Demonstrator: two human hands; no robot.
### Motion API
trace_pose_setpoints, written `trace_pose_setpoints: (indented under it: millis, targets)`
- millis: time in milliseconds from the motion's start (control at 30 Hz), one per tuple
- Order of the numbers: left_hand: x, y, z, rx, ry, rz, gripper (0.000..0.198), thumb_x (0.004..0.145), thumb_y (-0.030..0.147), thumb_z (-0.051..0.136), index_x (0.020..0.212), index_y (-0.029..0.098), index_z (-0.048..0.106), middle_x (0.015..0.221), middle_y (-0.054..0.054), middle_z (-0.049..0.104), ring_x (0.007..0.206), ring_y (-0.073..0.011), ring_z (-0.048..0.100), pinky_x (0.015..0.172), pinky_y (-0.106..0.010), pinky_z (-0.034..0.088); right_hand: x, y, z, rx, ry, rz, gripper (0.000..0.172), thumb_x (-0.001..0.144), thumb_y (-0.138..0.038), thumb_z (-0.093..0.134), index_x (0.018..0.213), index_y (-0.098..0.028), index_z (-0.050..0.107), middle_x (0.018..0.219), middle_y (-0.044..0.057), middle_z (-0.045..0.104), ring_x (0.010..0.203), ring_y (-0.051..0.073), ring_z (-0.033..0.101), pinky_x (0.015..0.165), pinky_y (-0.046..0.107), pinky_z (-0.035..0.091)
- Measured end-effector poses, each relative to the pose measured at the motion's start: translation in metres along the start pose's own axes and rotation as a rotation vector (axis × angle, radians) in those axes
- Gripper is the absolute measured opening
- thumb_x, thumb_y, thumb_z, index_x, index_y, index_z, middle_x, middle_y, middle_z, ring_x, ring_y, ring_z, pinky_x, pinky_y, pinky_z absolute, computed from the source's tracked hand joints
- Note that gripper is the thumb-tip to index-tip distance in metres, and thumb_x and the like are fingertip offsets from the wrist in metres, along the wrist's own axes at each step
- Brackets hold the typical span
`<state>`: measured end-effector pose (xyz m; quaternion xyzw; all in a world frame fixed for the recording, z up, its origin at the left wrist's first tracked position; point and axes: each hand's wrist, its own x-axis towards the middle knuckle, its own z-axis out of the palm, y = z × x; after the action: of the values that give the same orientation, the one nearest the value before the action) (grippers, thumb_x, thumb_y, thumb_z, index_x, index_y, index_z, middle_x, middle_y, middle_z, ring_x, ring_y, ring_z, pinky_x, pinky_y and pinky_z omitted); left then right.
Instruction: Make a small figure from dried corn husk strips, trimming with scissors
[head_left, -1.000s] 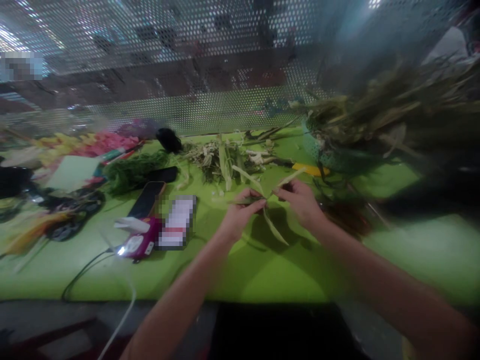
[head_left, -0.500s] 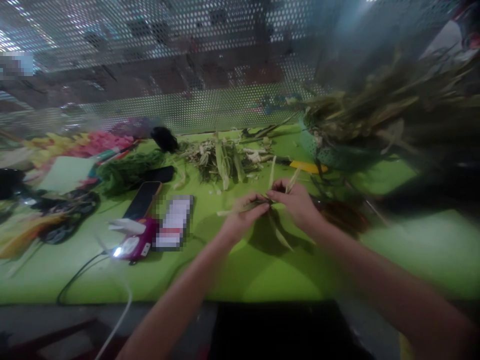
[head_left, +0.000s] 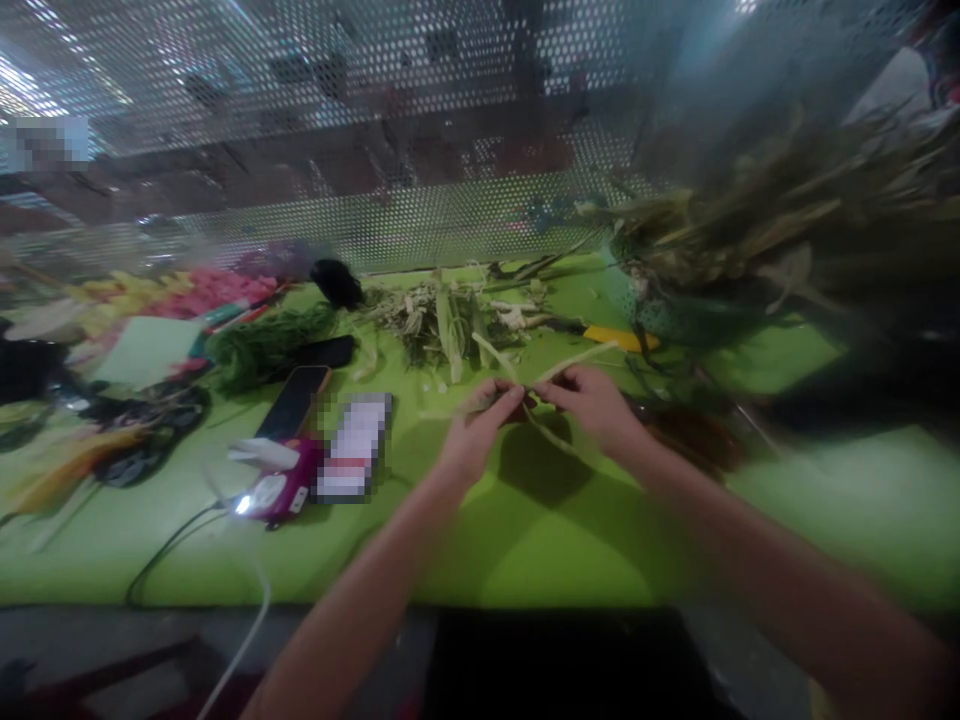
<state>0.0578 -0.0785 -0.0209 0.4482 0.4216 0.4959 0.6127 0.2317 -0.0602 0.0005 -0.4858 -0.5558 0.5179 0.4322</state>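
Observation:
Both my hands meet above the green table (head_left: pixel 525 540). My left hand (head_left: pixel 480 430) pinches a thin dried leaf strip (head_left: pixel 574 360) at its middle. My right hand (head_left: pixel 592 400) pinches the same strip right beside it, fingers closed. One pale end of the strip points up and right, another hangs down under my right hand. A pile of cut stalks and leaves (head_left: pixel 450 320) lies just beyond my hands.
A teal basket (head_left: pixel 667 310) full of long dry leaves stands at the right. A yellow tool (head_left: pixel 619 338) lies before it. Two phones (head_left: pixel 296 395), a magenta device (head_left: pixel 277 490) with a white cable, green sprigs (head_left: pixel 262 340) and coloured material sit at the left. A perforated metal screen closes the back.
My hands stayed together on the strip; its ends have shifted, and the lower end now lies closer under my right hand.

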Motion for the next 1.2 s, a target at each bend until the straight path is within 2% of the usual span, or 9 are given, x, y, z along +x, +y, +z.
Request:
trace_pose_setpoints:
  millis: [133,267,433,533,700,867,1033,1100,1200]
  targets:
    - [0.0,-0.002,-0.001,0.047,-0.008,0.0,0.022,0.079,0.037,0.075,0.085,0.017,0.067,0.08,-0.002,0.068,0.077,-0.0128,0.063,0.08,-0.029,0.051,0.001,0.001,-0.001,0.015,0.029,-0.008,0.024,0.069,-0.042,0.074,0.072,-0.02,0.065,0.072,0.0,0.064,0.068,0.015,0.052,0.066,0.029,0.041]
    - [0.0,-0.003,0.0,0.082,-0.003,-0.002,0.02,0.078,0.035,0.075,0.083,0.018,0.067,0.081,-0.002,0.068,0.076,-0.0125,0.062,0.079,-0.029,0.049,0.0,0.002,-0.001,-0.007,-0.035,-0.002,0.03,0.069,-0.048,0.075,0.073,-0.02,0.065,0.07,0.001,0.063,0.067,0.015,0.052,0.065,0.03,0.041]
    - [-0.002,-0.001,0.001,0.164,-0.027,-0.015,0.02,0.078,0.036,0.075,0.08,0.019,0.067,0.075,0.0,0.066,0.072,-0.0123,0.058,0.075,-0.03,0.046,-0.001,0.002,0.001,-0.077,0.031,-0.086,0.036,0.072,-0.052,0.073,0.065,-0.02,0.06,0.064,-0.001,0.057,0.064,0.015,0.05,0.065,0.03,0.04]
    - [-0.004,0.002,0.002,0.194,-0.033,-0.048,0.022,0.077,0.037,0.075,0.078,0.018,0.066,0.073,0.0,0.065,0.071,-0.0121,0.058,0.075,-0.029,0.045,0.001,0.003,0.001,-0.075,0.031,-0.066,0.038,0.072,-0.054,0.074,0.064,-0.019,0.059,0.063,-0.001,0.057,0.063,0.014,0.05,0.064,0.03,0.041]
    - [-0.001,0.002,0.001,-0.041,-0.009,-0.085,0.022,0.081,0.038,0.072,0.087,0.018,0.068,0.086,-0.003,0.07,0.08,-0.0134,0.063,0.086,-0.033,0.049,0.002,0.005,-0.004,-0.095,-0.04,0.019,0.038,0.078,-0.057,0.067,0.076,-0.019,0.062,0.068,-0.001,0.062,0.061,0.013,0.051,0.058,0.027,0.038]
    - [0.005,0.0,-0.003,-0.13,0.055,-0.105,0.03,0.087,0.047,0.062,0.093,0.018,0.07,0.093,-0.006,0.073,0.087,-0.0168,0.067,0.09,-0.036,0.052,-0.002,0.006,-0.006,-0.376,-0.079,-0.109,0.027,0.077,-0.044,0.073,0.081,-0.021,0.06,0.075,0.0,0.066,0.067,0.015,0.055,0.06,0.028,0.037]
    - [-0.001,0.01,-0.008,-0.114,-0.111,-0.129,0.042,0.089,0.054,0.057,0.101,0.018,0.073,0.112,-0.012,0.072,0.103,-0.023,0.067,0.095,-0.041,0.052,0.0,0.01,-0.008,-0.335,-0.078,-0.107,0.013,0.078,-0.022,0.065,0.088,-0.022,0.058,0.079,0.0,0.069,0.072,0.017,0.061,0.064,0.028,0.041]
    - [-0.005,0.019,-0.014,-0.05,-0.222,-0.13,0.037,0.084,0.045,0.067,0.112,0.021,0.073,0.126,-0.012,0.068,0.113,-0.0248,0.064,0.099,-0.041,0.05,0.002,0.009,-0.008,-0.228,-0.1,-0.082,0.014,0.077,-0.022,0.064,0.09,-0.021,0.058,0.077,0.0,0.068,0.072,0.016,0.061,0.064,0.028,0.043]
    - [-0.006,0.032,-0.027,0.084,-0.354,-0.116,0.057,0.069,0.022,0.082,0.124,0.027,0.068,0.139,-0.009,0.061,0.12,-0.0256,0.061,0.102,-0.04,0.049,0.003,0.004,-0.009,-0.084,-0.134,-0.071,0.016,0.075,-0.023,0.064,0.091,-0.02,0.06,0.076,0.0,0.067,0.071,0.016,0.061,0.064,0.028,0.045]
